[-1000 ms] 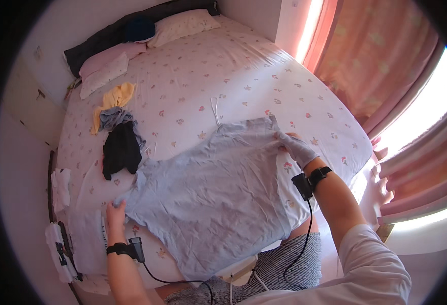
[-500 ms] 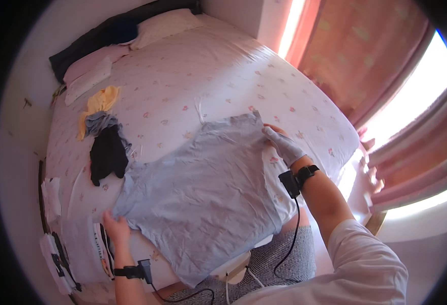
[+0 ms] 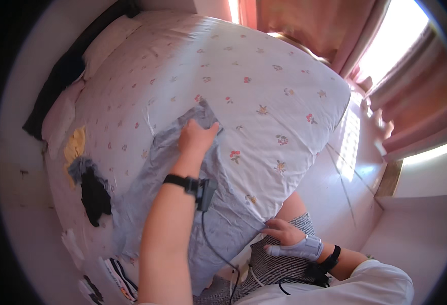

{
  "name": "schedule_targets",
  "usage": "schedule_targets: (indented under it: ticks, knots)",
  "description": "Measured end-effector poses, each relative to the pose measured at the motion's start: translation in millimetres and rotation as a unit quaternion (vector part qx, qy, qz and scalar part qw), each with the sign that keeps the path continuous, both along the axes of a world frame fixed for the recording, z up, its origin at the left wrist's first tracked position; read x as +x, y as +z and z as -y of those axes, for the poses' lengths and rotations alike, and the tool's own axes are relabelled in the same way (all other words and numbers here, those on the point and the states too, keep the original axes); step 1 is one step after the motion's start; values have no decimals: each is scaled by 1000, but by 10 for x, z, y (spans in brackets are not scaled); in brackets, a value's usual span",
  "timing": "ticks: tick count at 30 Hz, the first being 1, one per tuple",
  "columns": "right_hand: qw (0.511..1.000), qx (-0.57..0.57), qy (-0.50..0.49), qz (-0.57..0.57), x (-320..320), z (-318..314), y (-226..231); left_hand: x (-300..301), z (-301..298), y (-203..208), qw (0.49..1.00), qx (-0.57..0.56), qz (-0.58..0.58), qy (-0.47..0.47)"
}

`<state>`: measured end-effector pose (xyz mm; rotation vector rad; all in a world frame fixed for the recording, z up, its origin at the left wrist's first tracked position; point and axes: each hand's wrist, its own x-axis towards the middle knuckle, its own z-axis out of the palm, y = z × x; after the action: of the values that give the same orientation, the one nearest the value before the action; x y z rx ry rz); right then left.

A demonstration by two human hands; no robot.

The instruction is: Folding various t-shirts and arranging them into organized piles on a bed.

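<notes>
A grey-blue T-shirt (image 3: 223,203) lies spread and creased over the near side of the bed. My left hand (image 3: 197,138) reaches across to its far end and grips the cloth there, fingers curled in. At the shirt's near right corner, above my lap, my right hand (image 3: 287,235) pinches the edge of the cloth; it wears a grey brace around the thumb and wrist. My left forearm covers the middle of the shirt. Both wrists carry black straps with small boxes and cables.
The bed (image 3: 264,66) has a white floral sheet. Left of the shirt lie a black garment (image 3: 95,197) and a yellow cloth (image 3: 75,147). Folded clothes (image 3: 119,277) sit at the near left. Pillows (image 3: 109,46) stand at the head; pink curtains (image 3: 305,25) hang at right.
My left hand has let go of the shirt's left side and crossed to its far end. My right hand has come down from there to the near right corner. The view has swung rightward.
</notes>
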<state>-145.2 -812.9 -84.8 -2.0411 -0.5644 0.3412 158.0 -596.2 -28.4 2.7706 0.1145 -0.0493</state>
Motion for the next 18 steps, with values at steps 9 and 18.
schedule_targets:
  ticks: [9, 18]
  knots:
    - [996, -36, 63, 50, 119, 4, -81, 241, 181, -123, 982, 134, -132, 10]
    - [978, 14, 107, 178, -131, -259, 105, -413, -1089, -191, 671, -622, -10, 404]
